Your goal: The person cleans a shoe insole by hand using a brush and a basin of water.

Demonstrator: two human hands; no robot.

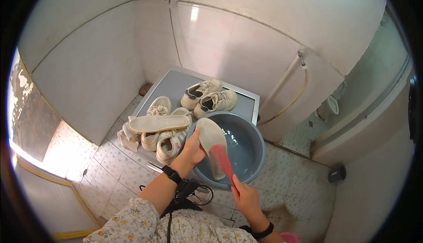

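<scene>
My left hand (193, 149) is gripping the edge of a flat, pale insole (210, 133), rounded at the top and tapering below, and I am holding it tilted over a round, smooth blue-gray basin (261, 157) that is glinting inside. My right hand (245, 197) is wrapping around the slim handle of a pink brush (223, 160), whose head is lying against the insole. Beside the basin, off-white lace-up shoes (216, 102) are resting on the gray, pale-rimmed surface (164, 84).
</scene>
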